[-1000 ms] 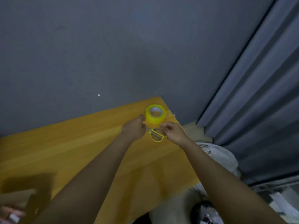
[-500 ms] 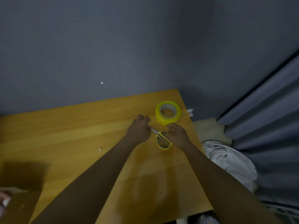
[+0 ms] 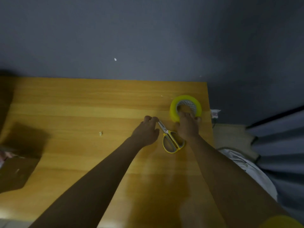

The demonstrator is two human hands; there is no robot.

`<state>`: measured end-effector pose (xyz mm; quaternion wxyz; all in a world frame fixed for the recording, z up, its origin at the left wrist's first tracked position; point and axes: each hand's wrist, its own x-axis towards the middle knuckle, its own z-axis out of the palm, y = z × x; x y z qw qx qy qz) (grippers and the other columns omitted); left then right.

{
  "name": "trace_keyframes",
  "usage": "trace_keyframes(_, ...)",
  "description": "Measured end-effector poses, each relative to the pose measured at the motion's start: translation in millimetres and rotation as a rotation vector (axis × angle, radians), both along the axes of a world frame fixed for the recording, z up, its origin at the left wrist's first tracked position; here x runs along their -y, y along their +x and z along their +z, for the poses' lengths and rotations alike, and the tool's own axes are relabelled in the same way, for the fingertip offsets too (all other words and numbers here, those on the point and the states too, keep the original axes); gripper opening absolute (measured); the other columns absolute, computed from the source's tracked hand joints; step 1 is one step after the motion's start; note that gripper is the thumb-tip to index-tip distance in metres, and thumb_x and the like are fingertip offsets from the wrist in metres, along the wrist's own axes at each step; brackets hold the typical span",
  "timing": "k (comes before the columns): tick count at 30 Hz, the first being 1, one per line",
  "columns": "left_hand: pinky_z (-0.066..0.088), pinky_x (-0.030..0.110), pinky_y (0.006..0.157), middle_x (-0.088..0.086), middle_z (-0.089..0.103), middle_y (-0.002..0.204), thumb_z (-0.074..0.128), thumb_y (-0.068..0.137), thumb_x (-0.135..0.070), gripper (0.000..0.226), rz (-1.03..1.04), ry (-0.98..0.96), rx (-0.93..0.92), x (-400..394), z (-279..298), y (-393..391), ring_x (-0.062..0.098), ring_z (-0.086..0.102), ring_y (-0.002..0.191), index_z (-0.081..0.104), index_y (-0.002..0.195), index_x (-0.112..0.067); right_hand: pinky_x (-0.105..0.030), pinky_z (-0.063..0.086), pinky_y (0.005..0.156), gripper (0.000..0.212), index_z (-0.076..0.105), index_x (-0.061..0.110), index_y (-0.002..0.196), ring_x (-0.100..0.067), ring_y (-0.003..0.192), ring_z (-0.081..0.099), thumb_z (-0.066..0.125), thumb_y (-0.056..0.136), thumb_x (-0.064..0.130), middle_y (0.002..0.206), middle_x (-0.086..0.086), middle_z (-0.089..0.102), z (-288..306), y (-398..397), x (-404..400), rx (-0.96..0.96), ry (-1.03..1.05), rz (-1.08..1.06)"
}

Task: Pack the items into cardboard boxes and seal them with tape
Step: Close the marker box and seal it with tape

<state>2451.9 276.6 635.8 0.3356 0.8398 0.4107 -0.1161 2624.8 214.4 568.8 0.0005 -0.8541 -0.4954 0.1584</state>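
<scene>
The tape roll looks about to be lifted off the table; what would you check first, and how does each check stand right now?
1. Right hand on the tape roll: ok, its fingers reach over the near rim and into the core.
2. Grip firm enough to lift: cannot tell, the fingertips are hidden.
3. Scissors out of the way: not ok, they lie on the table between both hands, handles under the right wrist.
4. Scissor blades closed: ok.
5. Left hand free: cannot tell, its curled fingers sit at the blade tip.
6. Box ready: cannot tell, only a dark flap shows at the left edge.
</scene>
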Motion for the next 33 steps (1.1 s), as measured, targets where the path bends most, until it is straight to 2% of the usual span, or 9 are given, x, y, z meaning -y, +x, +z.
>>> trace_keyframes(3, 0.043, 0.043, 0.094, 0.018, 0.032, 0.141, 0.047, 0.099, -0.022, 0.045, -0.004, -0.028, -0.006, 5, 3, 0, 0.04, 0.052, 0.112, 0.036, 0.14, -0.009, -0.045, 0.019, 0.104, 0.036, 0.047, 0.017, 0.13, -0.027, 0.126, 0.04, 0.051, 0.095, 0.026, 0.128, -0.004, 0.053, 8, 9, 1, -0.005, 0.024, 0.06)
trace_keyframes(8, 0.045, 0.043, 0.092, 0.017, 0.035, 0.137, 0.047, 0.1, -0.021, 0.041, 0.025, -0.04, 0.042, 8, 23, -3, 0.038, 0.053, 0.113, 0.039, 0.138, -0.01, -0.042, 0.015, 0.106, 0.045, 0.044, 0.019, 0.139, -0.022, 0.134, 0.033, 0.051, 0.094, 0.022, 0.14, -0.004, 0.047, 34, 17, 4, -0.032, 0.147, 0.025)
trace_keyframes(12, 0.044, 0.043, 0.094, 0.016, 0.036, 0.137, 0.045, 0.1, -0.023, 0.039, 0.046, -0.028, 0.08, 6, 48, -1, 0.036, 0.054, 0.113, 0.041, 0.137, -0.01, -0.046, 0.015, 0.11, 0.045, 0.043, 0.017, 0.14, -0.024, 0.138, 0.03, 0.05, 0.095, 0.023, 0.145, -0.004, 0.043, 56, 12, -4, -0.078, 0.072, 0.076)
trace_keyframes(17, 0.044, 0.042, 0.095, 0.016, 0.037, 0.138, 0.044, 0.101, -0.024, 0.038, 0.021, 0.0, 0.075, -3, 59, 2, 0.035, 0.054, 0.111, 0.042, 0.136, -0.011, -0.048, 0.017, 0.11, 0.042, 0.046, 0.016, 0.135, -0.026, 0.135, 0.031, 0.054, 0.094, 0.023, 0.14, -0.005, 0.046, 60, 12, -3, -0.048, 0.009, 0.075)
trace_keyframes(21, 0.043, 0.044, 0.096, 0.019, 0.042, 0.137, 0.044, 0.101, -0.022, 0.041, -0.016, 0.004, 0.021, -18, 46, 16, 0.038, 0.051, 0.116, 0.039, 0.139, -0.008, -0.048, 0.016, 0.111, 0.043, 0.047, 0.021, 0.133, -0.024, 0.135, 0.032, 0.057, 0.091, 0.023, 0.136, -0.002, 0.047, 53, 11, 7, 0.005, -0.002, 0.078)
trace_keyframes(25, 0.043, 0.045, 0.097, 0.019, 0.045, 0.135, 0.042, 0.1, -0.019, 0.041, -0.012, 0.067, -0.048, -40, 15, 42, 0.038, 0.045, 0.122, 0.039, 0.138, -0.004, -0.05, 0.01, 0.114, 0.057, 0.04, 0.022, 0.135, -0.022, 0.138, 0.027, 0.062, 0.082, 0.026, 0.139, 0.0, 0.042, 33, 7, 15, 0.038, -0.064, 0.053)
trace_keyframes(30, 0.04, 0.046, 0.096, 0.018, 0.038, 0.139, 0.04, 0.097, -0.011, 0.045, -0.001, 0.161, -0.099, -72, -25, 74, 0.037, 0.037, 0.128, 0.033, 0.141, -0.005, -0.056, 0.005, 0.112, 0.056, 0.042, 0.02, 0.131, -0.026, 0.137, 0.025, 0.058, 0.082, 0.04, 0.137, -0.006, 0.041, 14, -5, 4, 0.007, -0.126, -0.05)
trace_keyframes(33, 0.037, 0.046, 0.101, 0.014, 0.026, 0.151, 0.041, 0.096, -0.006, 0.054, -0.057, 0.238, -0.072, -90, -50, 93, 0.034, 0.026, 0.137, 0.024, 0.147, -0.008, -0.053, 0.009, 0.108, 0.057, 0.046, 0.017, 0.129, -0.03, 0.133, 0.026, 0.05, 0.083, 0.051, 0.138, -0.01, 0.042, 4, -7, -18, 0.002, -0.097, -0.113)
